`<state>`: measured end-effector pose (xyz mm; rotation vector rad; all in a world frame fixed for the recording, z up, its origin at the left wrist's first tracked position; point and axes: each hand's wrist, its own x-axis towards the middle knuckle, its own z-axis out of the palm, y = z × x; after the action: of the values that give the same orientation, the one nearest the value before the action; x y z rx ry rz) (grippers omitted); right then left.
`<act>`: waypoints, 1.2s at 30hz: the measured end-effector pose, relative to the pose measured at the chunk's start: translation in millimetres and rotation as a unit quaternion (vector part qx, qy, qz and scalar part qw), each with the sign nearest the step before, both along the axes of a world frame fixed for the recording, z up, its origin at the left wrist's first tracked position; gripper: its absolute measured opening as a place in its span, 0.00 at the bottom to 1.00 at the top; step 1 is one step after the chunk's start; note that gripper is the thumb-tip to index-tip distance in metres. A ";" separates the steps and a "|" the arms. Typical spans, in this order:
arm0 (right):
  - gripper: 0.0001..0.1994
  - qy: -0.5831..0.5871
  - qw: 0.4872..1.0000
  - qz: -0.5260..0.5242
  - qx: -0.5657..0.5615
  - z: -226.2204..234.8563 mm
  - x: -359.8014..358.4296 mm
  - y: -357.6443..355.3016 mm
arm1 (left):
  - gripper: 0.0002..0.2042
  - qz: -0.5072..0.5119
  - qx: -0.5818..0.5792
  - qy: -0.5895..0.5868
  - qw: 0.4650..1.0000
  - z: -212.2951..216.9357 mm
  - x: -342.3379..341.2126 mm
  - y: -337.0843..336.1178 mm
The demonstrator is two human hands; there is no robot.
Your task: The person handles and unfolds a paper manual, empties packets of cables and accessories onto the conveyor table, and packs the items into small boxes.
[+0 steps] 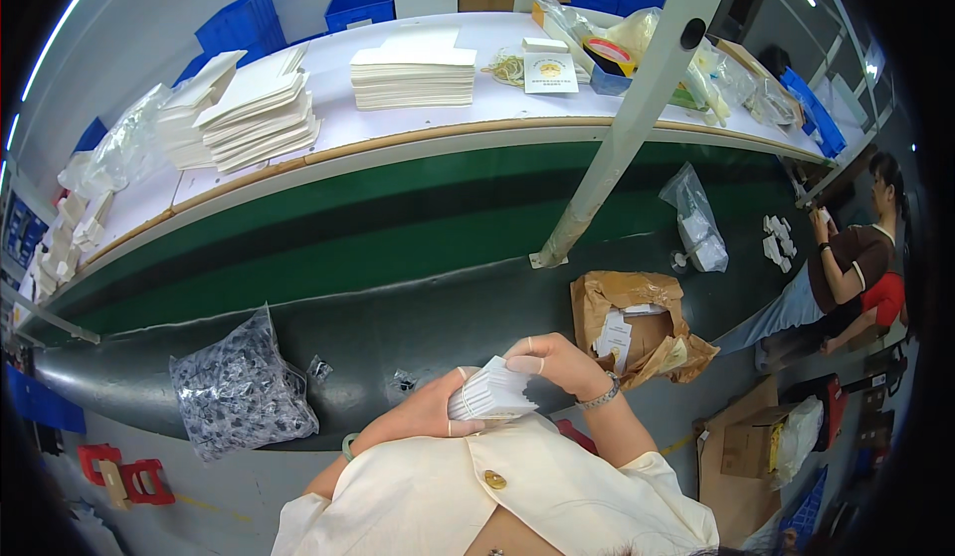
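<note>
In front of my chest, a stack of white cards or thin flat boxes (493, 393) is held in both hands. My left hand (430, 409) wraps around its left side, thumb on top and fingers below. At the upper right corner, my right hand (559, 361) grips the stack with bent fingers. Pale coverings or bands show on some fingers of both hands. Just right of my hands, an opened brown paper bag (649, 287) lies on the dark green belt (477, 307), with white printed cards (615, 341) inside.
A clear bag of small dark pieces (244, 392) lies left on the belt; small clear packets (402, 381) sit nearer. A slanted metal post (637, 108) rises beyond the paper bag. White stacks (413, 81) stand on the raised shelf. A co-worker (858, 263) stands at right.
</note>
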<state>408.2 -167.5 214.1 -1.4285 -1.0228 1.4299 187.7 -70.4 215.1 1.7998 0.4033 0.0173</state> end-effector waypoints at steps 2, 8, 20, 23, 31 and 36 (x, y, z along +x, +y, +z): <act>0.08 0.008 1.000 0.009 -0.016 2.1 3.2 0.4 | 0.32 -0.018 0.006 0.005 1.000 8.0 1.7 0.9; 0.08 -0.103 0.992 0.043 0.055 11.3 4.4 -6.4 | 0.34 -0.037 0.027 0.008 0.999 10.9 4.1 -1.1; 0.03 -0.387 0.878 -0.015 0.281 23.4 -11.8 -24.2 | 0.36 -0.061 0.039 0.023 0.997 20.4 5.9 -4.2; 0.03 -0.388 0.879 -0.026 0.277 26.5 -6.5 -27.2 | 0.36 -0.055 0.030 0.017 0.998 24.0 7.6 -4.6; 0.07 -0.284 0.904 -0.287 0.142 30.2 57.1 -43.0 | 0.35 -0.003 0.041 0.027 0.999 -14.6 -2.3 1.1; 0.11 -0.400 0.861 -0.310 0.048 -76.3 84.0 -68.2 | 0.25 0.202 -0.265 0.032 0.942 -53.3 12.6 3.9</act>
<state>492.2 -235.7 137.9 -2.0855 -0.9395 0.2853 200.4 -66.4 161.8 1.1672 0.7434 0.1260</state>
